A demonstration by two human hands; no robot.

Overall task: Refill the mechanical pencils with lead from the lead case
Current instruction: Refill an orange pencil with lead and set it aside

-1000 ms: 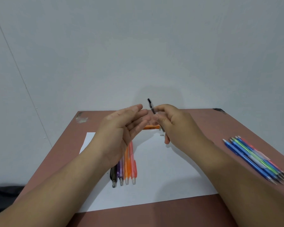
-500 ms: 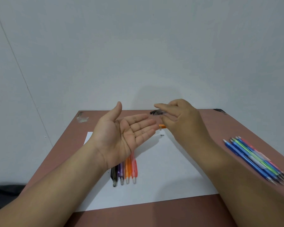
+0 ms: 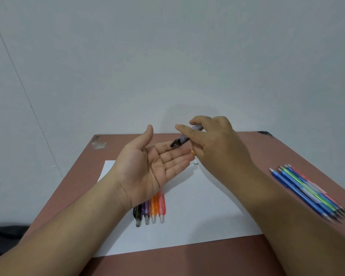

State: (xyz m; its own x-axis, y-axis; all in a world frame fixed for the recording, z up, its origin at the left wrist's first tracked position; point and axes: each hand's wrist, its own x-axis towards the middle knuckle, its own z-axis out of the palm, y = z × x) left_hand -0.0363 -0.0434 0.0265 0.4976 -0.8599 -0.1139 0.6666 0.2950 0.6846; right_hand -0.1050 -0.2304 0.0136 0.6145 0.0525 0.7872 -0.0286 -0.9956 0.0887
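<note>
My right hand (image 3: 217, 144) grips a slim translucent lead case (image 3: 182, 139) with a black end, tilted so that end points down at my left fingers. My left hand (image 3: 149, 166) lies palm up and flat under it, thumb raised, holding nothing that I can see. On the white paper (image 3: 197, 212) lie several mechanical pencils (image 3: 149, 210), black, purple, orange and pink, partly hidden by my left wrist. An orange pencil (image 3: 193, 152) peeks out behind my fingers. A tiny white piece (image 3: 196, 162) lies on the paper near it.
A second bundle of blue, green and pink pencils (image 3: 309, 194) lies on the brown table (image 3: 287, 162) at the right. The wall rises just behind the table's far edge. A dark object (image 3: 2, 236) sits low at the left.
My left hand turned from edge-on to palm up and flat. My right hand tipped the lead case from upright to slanting down over the left fingers.
</note>
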